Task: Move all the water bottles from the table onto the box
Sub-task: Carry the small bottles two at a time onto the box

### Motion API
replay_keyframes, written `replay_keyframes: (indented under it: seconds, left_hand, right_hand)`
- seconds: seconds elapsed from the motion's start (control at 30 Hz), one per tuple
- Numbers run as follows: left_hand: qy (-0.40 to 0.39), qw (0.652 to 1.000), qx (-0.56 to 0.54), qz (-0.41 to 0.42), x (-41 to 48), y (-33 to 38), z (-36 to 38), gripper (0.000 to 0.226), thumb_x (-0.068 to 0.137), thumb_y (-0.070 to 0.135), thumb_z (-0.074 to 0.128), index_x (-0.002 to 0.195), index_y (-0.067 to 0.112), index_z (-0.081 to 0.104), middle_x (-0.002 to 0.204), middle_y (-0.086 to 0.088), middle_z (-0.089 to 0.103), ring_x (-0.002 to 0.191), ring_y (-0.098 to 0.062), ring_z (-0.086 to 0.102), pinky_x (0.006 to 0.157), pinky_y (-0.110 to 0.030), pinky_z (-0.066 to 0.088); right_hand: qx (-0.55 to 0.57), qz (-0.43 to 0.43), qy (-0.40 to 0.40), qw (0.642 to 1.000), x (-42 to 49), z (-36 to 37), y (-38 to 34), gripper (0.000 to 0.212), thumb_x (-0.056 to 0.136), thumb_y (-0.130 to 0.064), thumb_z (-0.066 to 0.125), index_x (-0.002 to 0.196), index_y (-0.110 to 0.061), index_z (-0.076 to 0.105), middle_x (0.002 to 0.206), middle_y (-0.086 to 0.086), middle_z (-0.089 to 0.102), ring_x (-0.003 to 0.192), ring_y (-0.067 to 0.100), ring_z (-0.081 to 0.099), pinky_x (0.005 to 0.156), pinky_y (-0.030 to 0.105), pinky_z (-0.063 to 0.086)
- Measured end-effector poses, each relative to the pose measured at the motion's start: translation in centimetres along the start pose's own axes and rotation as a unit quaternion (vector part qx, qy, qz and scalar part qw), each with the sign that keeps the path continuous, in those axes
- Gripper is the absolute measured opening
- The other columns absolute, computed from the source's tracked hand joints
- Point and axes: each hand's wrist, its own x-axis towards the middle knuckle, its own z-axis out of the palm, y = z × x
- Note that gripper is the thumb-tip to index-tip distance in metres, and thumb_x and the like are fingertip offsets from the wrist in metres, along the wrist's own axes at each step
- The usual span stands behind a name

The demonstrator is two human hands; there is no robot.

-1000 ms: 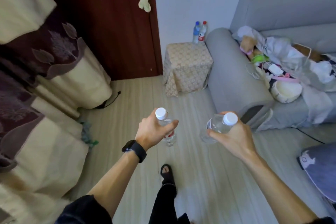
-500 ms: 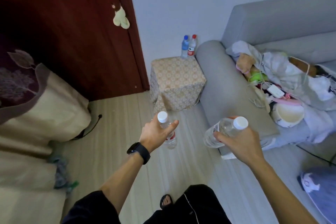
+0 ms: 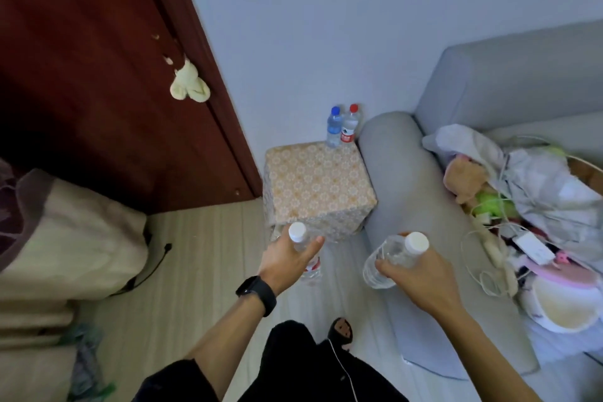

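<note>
My left hand (image 3: 287,259) grips a clear white-capped water bottle (image 3: 298,233) by its neck, upright over the floor. A second clear white-capped bottle (image 3: 390,254) lies tilted in the grip of my right hand (image 3: 421,274). Ahead stands the box (image 3: 318,186), covered in yellow patterned cloth, beside the sofa arm. On its far right corner stand a blue-capped bottle (image 3: 333,127) and a red-capped bottle (image 3: 349,124), close together against the wall. Both hands are just short of the box's near edge.
A grey sofa (image 3: 411,179) flanks the box on the right, its seat piled with clothes, cables and a plush toy (image 3: 466,173). A dark red door (image 3: 98,75) is to the left. Cream bedding (image 3: 65,238) bulges at the left. My leg and sandalled foot (image 3: 341,331) are below.
I have walked closer to the box, which now looks larger and nearer. Both hands still hold their bottles in the same grips.
</note>
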Motion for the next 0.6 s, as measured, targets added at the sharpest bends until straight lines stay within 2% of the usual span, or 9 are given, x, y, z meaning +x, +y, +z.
replay_keyframes:
  seconds: [0.13, 0.23, 0.3, 0.4, 0.47, 0.53, 0.6]
  left_hand:
    - [-0.007, 1.000, -0.017, -0.011, 6.3, 2.4, 0.5, 0.054, 0.082, 0.075, 0.055, 0.109, 0.027, 0.054, 0.078, 0.015, 0.065, 0.067, 0.004, 0.056, 0.055, -0.013, 0.040]
    - [-0.020, 0.999, -0.029, -0.020, 11.5, 3.5, 0.8, 0.053, 0.084, 0.073, 0.054, 0.112, 0.028, 0.051, 0.090, 0.011, 0.068, 0.080, -0.010, 0.064, 0.067, -0.030, 0.051]
    - [-0.034, 0.998, -0.045, -0.024, 15.1, 3.9, 1.1, 0.051, 0.085, 0.071, 0.055, 0.112, 0.028, 0.051, 0.092, 0.010, 0.068, 0.083, -0.013, 0.064, 0.070, -0.034, 0.054]
    - [-0.061, 0.996, -0.065, -0.022, 20.0, 4.6, 1.5, 0.048, 0.087, 0.066, 0.059, 0.113, 0.027, 0.049, 0.097, 0.004, 0.066, 0.084, -0.015, 0.064, 0.074, -0.039, 0.055]
    - [-0.084, 0.994, -0.056, -0.028, 22.5, 4.5, 2.2, 0.051, 0.086, 0.069, 0.057, 0.116, 0.029, 0.046, 0.102, 0.001, 0.062, 0.087, -0.019, 0.062, 0.076, -0.042, 0.055]
    - [-0.114, 0.992, -0.036, -0.028, 24.8, 4.5, 2.7, 0.057, 0.084, 0.073, 0.055, 0.122, 0.033, 0.043, 0.111, 0.000, 0.058, 0.093, -0.022, 0.061, 0.081, -0.044, 0.054]
    - [-0.147, 0.987, -0.035, -0.049, 27.1, 4.6, 3.2, 0.063, 0.085, 0.071, 0.058, 0.131, 0.031, 0.041, 0.118, -0.002, 0.054, 0.098, -0.024, 0.061, 0.085, -0.044, 0.053]
  right_hand:
    - [0.002, -0.019, -0.014, 1.000, 7.5, -0.9, -1.5, 0.049, 0.065, -0.042, 0.086, 0.102, -0.030, 0.057, 0.091, -0.014, 0.068, 0.080, -0.002, 0.064, 0.064, 0.022, 0.047]
    - [-0.009, -0.022, -0.015, 1.000, 12.7, -0.7, -2.8, 0.051, 0.065, -0.044, 0.086, 0.104, -0.031, 0.055, 0.090, -0.015, 0.065, 0.079, 0.003, 0.062, 0.065, 0.026, 0.049]
    - [-0.013, -0.021, -0.017, 1.000, 16.0, -0.1, -3.4, 0.050, 0.068, -0.039, 0.088, 0.103, -0.029, 0.055, 0.088, -0.013, 0.065, 0.079, 0.004, 0.062, 0.066, 0.029, 0.050]
    - [0.002, -0.015, -0.009, 1.000, 20.6, 0.9, -4.1, 0.050, 0.068, -0.033, 0.089, 0.103, -0.028, 0.055, 0.085, -0.016, 0.063, 0.080, -0.006, 0.061, 0.064, 0.021, 0.045]
    - [0.020, -0.002, -0.025, 0.999, 23.2, 1.8, -4.0, 0.048, 0.067, -0.039, 0.087, 0.101, -0.030, 0.055, 0.084, -0.017, 0.064, 0.084, -0.010, 0.060, 0.064, 0.019, 0.045]
    - [0.030, 0.014, -0.037, 0.999, 25.6, 2.7, -3.7, 0.047, 0.063, -0.051, 0.081, 0.098, -0.032, 0.057, 0.092, -0.025, 0.063, 0.084, -0.006, 0.062, 0.066, 0.020, 0.046]
    - [0.044, 0.056, -0.056, 0.996, 28.0, 3.4, -2.8, 0.048, 0.059, -0.053, 0.082, 0.097, -0.035, 0.060, 0.091, -0.026, 0.064, 0.084, -0.003, 0.064, 0.069, 0.022, 0.049]
